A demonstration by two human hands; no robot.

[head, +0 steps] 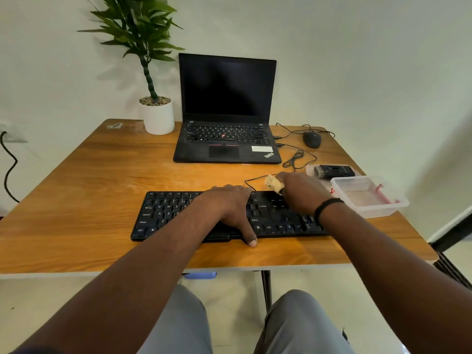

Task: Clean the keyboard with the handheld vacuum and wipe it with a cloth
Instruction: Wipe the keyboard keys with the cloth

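The keyboard [229,215], black and wired, lies flat near the front edge of the wooden table [89,200], roughly centred along that edge and parallel to it. The left hand [229,210] rests palm-down across its middle, fingers spread fairly flat over the keys and reaching the far rim, the thumb hooked over the near rim onto the table; it presses rather than grips. The right hand [301,192] is over the keyboard's far right corner, its fingers curled round a small crumpled tan cloth [274,183] that pokes out past the knuckles at the keyboard's back rim. A black band sits on that wrist. Toward the table's right edge stands a clear plastic container [367,198], and just behind it lies a black handheld vacuum [334,171] with a brush head. An open laptop [227,111] sits at the back edge, a potted plant [157,116] to its left, a mouse [312,139] near the back right corner.
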